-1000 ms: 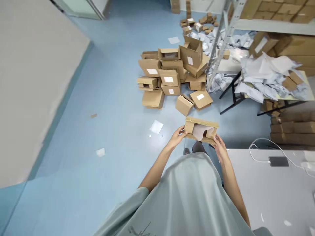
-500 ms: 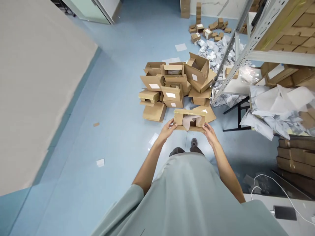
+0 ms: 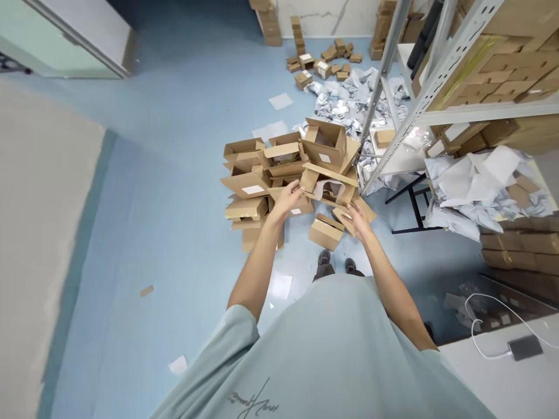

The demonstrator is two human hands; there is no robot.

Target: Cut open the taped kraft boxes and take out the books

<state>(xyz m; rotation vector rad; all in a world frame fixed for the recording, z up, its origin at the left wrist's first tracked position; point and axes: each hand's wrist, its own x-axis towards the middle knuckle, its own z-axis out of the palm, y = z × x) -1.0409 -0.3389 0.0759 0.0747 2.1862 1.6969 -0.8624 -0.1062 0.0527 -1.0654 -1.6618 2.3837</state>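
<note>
A cardboard box [image 3: 311, 180] with crumpled white paper [image 3: 328, 188] inside is tilted above the pile of boxes, its open side facing me. My left hand [image 3: 286, 202] is at the box's left edge, fingers stretched out and fingertips close to the cardboard. Below its right corner, my right hand [image 3: 358, 222] has its fingers spread apart. Whether either hand still touches the box is hard to make out. Opened cardboard boxes [image 3: 247, 185] are stacked just beyond and to the left. A smaller box [image 3: 326, 233] lies on the floor between my arms.
Crumpled white paper [image 3: 345, 102] and small boxes [image 3: 323, 68] lie on the floor ahead. A metal shelf [image 3: 430, 96] with cartons rises at right, beside a table heaped with paper [image 3: 484, 183]. A white surface [image 3: 493, 384] holding a dark device [image 3: 525, 347] is at lower right.
The box has moved forward from in front of my body to over the pile, and has tilted. My hands have reached forward and their fingers have come off its sides. The view has shifted.
</note>
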